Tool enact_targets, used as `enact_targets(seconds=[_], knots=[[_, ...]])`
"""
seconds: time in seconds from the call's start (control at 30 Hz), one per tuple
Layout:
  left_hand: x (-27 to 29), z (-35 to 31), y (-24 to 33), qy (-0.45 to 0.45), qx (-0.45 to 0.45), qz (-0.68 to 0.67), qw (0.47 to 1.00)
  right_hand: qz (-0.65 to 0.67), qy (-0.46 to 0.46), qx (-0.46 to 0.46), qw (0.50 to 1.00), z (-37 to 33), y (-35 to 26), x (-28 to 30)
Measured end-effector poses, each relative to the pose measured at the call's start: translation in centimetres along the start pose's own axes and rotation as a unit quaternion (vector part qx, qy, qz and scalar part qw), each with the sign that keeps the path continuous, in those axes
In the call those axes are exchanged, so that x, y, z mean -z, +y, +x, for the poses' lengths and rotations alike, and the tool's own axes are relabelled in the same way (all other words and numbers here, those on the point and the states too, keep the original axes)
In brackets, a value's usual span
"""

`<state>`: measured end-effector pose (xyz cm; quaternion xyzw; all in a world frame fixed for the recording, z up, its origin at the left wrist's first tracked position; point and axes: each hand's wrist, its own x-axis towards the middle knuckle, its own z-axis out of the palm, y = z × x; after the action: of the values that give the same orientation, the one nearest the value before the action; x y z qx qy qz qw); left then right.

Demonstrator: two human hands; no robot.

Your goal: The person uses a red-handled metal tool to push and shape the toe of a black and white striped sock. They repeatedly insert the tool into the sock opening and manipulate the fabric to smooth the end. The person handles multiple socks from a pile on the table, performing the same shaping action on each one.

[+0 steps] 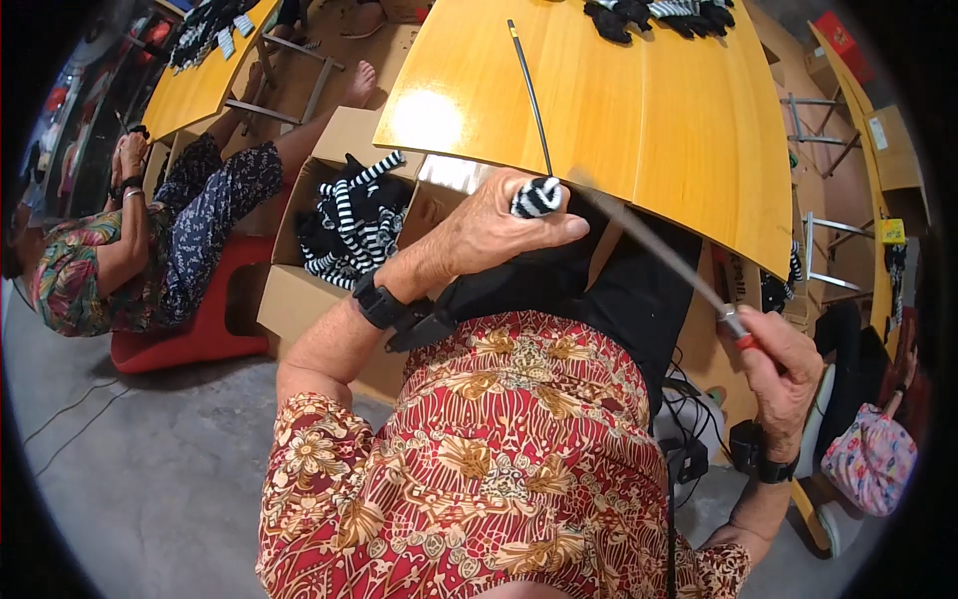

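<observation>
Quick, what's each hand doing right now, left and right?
Left hand: closed on a black-and-white striped knit piece.
Right hand: closed on the red-handled end of a thin metal rod.

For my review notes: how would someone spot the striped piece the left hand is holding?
Start at the big yellow wooden table and come to its near edge. There the left hand pinches a small black-and-white striped fabric piece. Unlike the similar striped items heaped in the cardboard box, it is alone, in the fingers.

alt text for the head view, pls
The person's left hand grips a black-and-white striped fabric piece while the right hand holds a thin metal rod angled toward it, before a yellow wooden table; a cardboard box of striped pieces sits left.
</observation>
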<state>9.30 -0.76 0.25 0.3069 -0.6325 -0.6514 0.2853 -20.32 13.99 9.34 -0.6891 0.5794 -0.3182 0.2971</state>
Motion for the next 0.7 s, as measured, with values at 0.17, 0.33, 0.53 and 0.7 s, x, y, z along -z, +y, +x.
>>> enact_targets(seconds=[0.17, 0.33, 0.53, 0.7], knots=[[-1.5, -0.1, 0.6, -0.055, -0.025, -0.101, 0.993, -0.024, 0.025, 0.052, 0.998, -0.1, 0.8, 0.0], [-0.9, 0.0, 0.7, -0.028, -0.007, -0.086, 0.996, -0.043, 0.012, 0.069, 0.997, 0.0, -0.8, 0.6], [-0.9, 0.0, 0.5, -0.009, -0.025, -0.049, 0.998, -0.063, -0.009, 0.059, 0.996, 0.3, -1.0, 0.5], [-0.7, 0.2, 0.0, -0.007, -0.055, -0.029, 0.998, -0.085, -0.025, 0.062, 0.994, 0.9, -1.8, 1.1]])
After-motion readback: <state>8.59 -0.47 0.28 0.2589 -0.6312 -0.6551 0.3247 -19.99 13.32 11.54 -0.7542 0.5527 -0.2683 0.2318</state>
